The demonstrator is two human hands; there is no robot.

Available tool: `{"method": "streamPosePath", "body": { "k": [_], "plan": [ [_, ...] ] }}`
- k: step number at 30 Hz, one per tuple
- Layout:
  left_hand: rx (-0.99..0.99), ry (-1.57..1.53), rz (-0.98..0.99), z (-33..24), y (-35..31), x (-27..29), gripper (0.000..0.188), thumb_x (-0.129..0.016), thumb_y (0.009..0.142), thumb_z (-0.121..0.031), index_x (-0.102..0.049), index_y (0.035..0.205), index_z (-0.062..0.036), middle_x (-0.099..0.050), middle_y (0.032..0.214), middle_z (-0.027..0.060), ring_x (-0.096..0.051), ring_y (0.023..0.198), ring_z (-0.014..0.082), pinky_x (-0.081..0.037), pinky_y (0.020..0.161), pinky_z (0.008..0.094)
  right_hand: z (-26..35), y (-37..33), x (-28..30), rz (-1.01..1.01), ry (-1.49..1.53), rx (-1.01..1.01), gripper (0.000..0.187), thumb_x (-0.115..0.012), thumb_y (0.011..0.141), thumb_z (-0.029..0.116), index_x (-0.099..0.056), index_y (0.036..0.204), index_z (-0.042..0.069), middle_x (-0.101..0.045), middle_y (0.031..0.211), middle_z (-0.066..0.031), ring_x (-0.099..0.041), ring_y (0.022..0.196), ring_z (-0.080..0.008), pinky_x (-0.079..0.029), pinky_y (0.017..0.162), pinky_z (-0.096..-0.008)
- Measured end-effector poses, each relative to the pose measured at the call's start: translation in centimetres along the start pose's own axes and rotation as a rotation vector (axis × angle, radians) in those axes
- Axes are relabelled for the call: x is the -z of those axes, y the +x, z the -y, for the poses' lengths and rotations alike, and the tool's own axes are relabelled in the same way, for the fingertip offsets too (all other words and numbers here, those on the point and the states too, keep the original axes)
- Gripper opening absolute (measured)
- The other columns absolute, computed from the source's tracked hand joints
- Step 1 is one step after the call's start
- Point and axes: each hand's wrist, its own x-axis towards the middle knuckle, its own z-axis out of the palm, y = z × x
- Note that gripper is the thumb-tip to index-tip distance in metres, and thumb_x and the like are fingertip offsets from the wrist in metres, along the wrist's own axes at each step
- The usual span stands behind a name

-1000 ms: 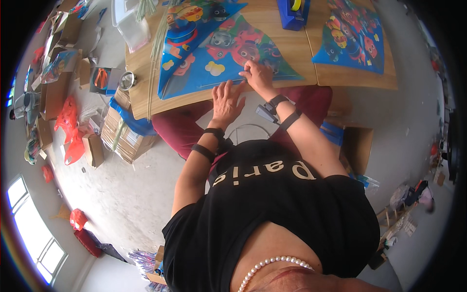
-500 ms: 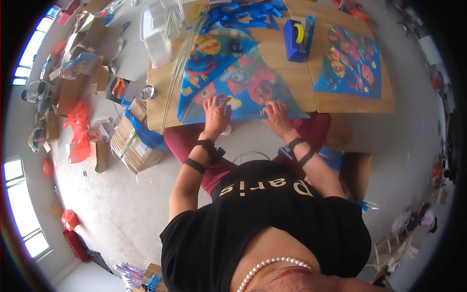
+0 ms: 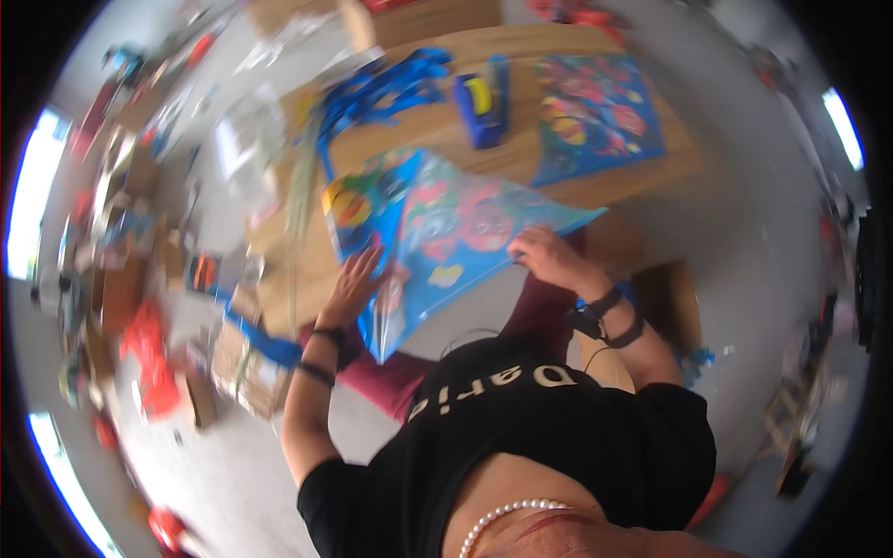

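A thin blue sheet (image 3: 465, 223) printed with colourful cartoon sea creatures lies partly on the wooden table, its near part hanging over the front edge above my lap. My left hand (image 3: 355, 284) rests at the sheet's left side, fingers stretched out and thumb apart, somewhat blurred. Near the right corner, my right hand (image 3: 555, 258) has its fingers curled together on the near edge of the sheet. A similar printed sheet (image 3: 595, 112) lies flat on the right part of the table.
Behind the sheet, a heap of blue ribbon strips (image 3: 395, 88) and a blue tape dispenser (image 3: 481, 116) with yellow tape sit on the table (image 3: 372, 139). Thin pale sticks (image 3: 302, 186) and a clear plastic bin (image 3: 246, 149) are at the left. A wrapped cardboard bundle (image 3: 246, 363) stands on the floor.
The view has turned and blurred. The sheet has been pulled toward me and turned, its left corner now below the table edge. My left hand has moved left and nearer; the right hand stays at the edge.
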Motion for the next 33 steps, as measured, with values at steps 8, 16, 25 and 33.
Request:
{"method": "streamPosePath", "body": {
  "k": [8, 16, 25, 33],
  "plan": [
    [-0.077, -0.072, 0.097, -1.2, 0.3, -1.9, 0.057, -0.054, 0.086, 0.0, -0.051, 0.142, -0.0062, -0.063, 0.122, 0.0137, -0.055, 0.121, 0.0319, -0.04, 0.108, 0.0494, -0.9, -1.5, 1.0, -0.038, 0.052, -0.082, 0.015, -0.065, 0.083, 0.003, -0.059, 0.094, 0.01, -0.063, 0.089, -0.0033, -0.061, 0.09, -0.0258, -0.044, 0.085, -0.0387],
    [-0.01, -0.109, 0.021, -1.2, 0.6, -2.2, 0.057, -0.055, 0.084, 0.003, -0.05, 0.14, -0.0054, -0.06, 0.122, 0.0171, -0.055, 0.12, 0.0332, -0.038, 0.109, 0.0528, -0.7, -2.3, 0.6, -0.032, 0.068, -0.08, 0.014, -0.064, 0.08, 0.002, -0.056, 0.089, 0.01, -0.062, 0.087, -0.0029, -0.06, 0.089, -0.0249, -0.043, 0.086, -0.0373],
    [-0.068, 0.121, 0.13, 1.4, 0.1, -2.9, 0.035, -0.058, 0.08, 0.001, -0.059, 0.114, -0.0049, -0.062, 0.115, 0.0125, -0.055, 0.117, 0.0311, -0.034, 0.112, 0.051, -1.2, -4.7, -0.2, -0.073, 0.034, -0.117, 0.012, -0.064, 0.081, 0.002, -0.056, 0.087, 0.009, -0.062, 0.087, -0.003, -0.06, 0.087, -0.0258, -0.044, 0.083, -0.0378],
    [0.127, 0.042, 0.062, 4.0, -4.0, -1.6, 0.025, -0.068, 0.078, -0.005, -0.066, 0.103, -0.0083, -0.065, 0.111, 0.0106, -0.055, 0.118, 0.0321, -0.036, 0.109, 0.0512, -1.3, -3.3, 1.5, -0.023, 0.446, -0.387, 0.019, -0.066, 0.084, -0.003, -0.059, 0.099, 0.004, -0.067, 0.092, -0.0114, -0.066, 0.091, -0.0295, -0.051, 0.081, -0.0399]
  ]
}}
